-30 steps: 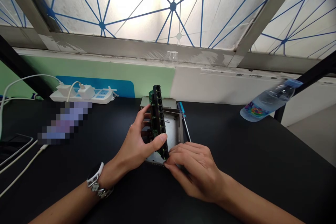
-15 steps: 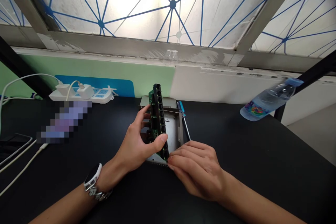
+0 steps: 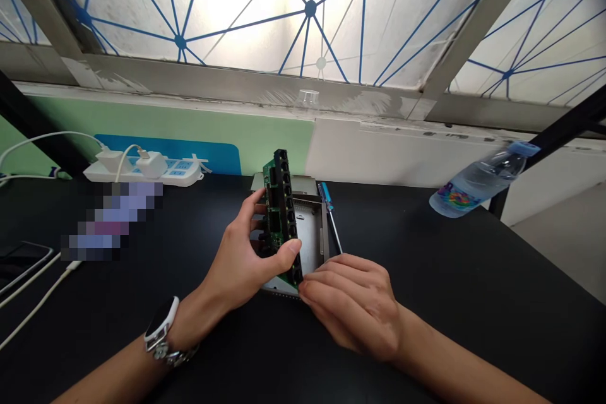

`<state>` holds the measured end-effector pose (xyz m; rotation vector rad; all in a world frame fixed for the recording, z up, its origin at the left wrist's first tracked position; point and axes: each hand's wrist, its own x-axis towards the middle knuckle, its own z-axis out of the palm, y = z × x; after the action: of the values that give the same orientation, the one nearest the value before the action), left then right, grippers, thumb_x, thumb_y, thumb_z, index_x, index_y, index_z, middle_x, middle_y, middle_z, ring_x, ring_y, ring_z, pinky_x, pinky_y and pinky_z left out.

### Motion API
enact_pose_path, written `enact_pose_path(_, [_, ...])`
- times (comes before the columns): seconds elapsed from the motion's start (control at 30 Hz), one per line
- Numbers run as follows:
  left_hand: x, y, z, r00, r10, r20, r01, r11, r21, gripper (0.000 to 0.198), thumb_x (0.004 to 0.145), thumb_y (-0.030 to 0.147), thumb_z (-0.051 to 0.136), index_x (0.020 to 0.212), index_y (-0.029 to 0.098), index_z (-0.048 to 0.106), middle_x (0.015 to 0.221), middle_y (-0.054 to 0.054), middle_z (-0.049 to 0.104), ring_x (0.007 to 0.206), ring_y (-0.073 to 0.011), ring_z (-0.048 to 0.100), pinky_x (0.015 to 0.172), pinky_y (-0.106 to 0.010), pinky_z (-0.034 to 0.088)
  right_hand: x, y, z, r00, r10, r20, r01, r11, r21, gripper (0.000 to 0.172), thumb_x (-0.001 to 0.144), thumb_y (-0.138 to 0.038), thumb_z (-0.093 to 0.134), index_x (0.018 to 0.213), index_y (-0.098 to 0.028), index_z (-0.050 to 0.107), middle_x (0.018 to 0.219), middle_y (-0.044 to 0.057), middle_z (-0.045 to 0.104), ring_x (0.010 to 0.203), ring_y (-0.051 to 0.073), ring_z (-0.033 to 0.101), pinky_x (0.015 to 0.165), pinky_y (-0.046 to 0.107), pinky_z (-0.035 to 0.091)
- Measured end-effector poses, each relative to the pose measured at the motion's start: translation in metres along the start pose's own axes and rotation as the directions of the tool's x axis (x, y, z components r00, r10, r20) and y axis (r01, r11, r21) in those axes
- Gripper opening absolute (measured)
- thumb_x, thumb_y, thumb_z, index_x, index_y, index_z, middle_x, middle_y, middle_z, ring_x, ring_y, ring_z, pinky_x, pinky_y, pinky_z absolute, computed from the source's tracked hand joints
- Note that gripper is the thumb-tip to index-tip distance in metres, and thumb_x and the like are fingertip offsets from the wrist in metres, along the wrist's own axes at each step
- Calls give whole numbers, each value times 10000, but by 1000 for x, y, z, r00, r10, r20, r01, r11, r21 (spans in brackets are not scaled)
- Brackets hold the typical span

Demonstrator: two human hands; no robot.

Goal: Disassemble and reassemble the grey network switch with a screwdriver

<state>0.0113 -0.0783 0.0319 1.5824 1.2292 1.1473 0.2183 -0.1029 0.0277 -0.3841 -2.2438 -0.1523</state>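
Right between the hands, a circuit board (image 3: 280,214) tilts up on edge, black ports running along it! The left hand (image 3: 241,252) is clamped around it, thumb in front. The right hand (image 3: 348,306) meets its lower end, grip or mere touch, can't tell. Underneath sits a metal case (image 3: 312,233), a screwdriver (image 3: 330,218) just beside it, beyond the right hand.

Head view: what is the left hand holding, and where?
The left hand grips a green circuit board around its lower half, thumb against the black port row.
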Motion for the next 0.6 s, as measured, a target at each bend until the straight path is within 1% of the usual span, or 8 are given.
enact_pose_path(0.07, [0,-1,-2,1000,17,7,-17,999,43,890,790,485,797,1530,249,362,1298,-130,611,1070,-298,680,837,-394,597,-2,5,-2,996,-81,42,80,996,26,148,879,-32,654,1025,-31,680,835,132,774,720,197,734,627,309,583])
enact_pose_path(0.13, [1,-1,-4,1000,26,16,-26,998,56,880,797,492,791,1528,258,360,1298,-129,606,1066,-297,683,838,-397,596,-3,9,-3,992,-119,49,117,992,39,157,881,-47,675,1034,-18,696,870,142,780,800,215,753,673,311,603])
enact_pose_path(0.2, [1,-1,-5,999,32,26,-33,998,54,864,809,496,779,1527,259,361,1302,-129,602,1064,-295,684,839,-395,593,-3,10,-4,991,-126,45,124,991,45,161,878,-41,678,1034,-8,703,892,150,784,843,226,761,707,313,617])
enact_pose_path(0.4, [2,0,-5,997,59,48,-61,997,40,857,804,445,782,1527,270,357,1309,-115,597,1061,-285,682,827,-378,595,-1,8,-7,989,-144,44,142,989,45,145,897,-40,632,1006,-2,718,889,153,786,846,230,768,743,323,639])
enact_pose_path(0.6, [-1,0,-2,1000,16,22,-17,1000,27,884,791,434,783,1535,272,333,1321,-113,596,1068,-291,680,867,-416,588,1,4,-11,992,-128,10,129,989,-71,133,911,-63,632,994,-28,730,885,142,801,835,212,785,850,316,655])
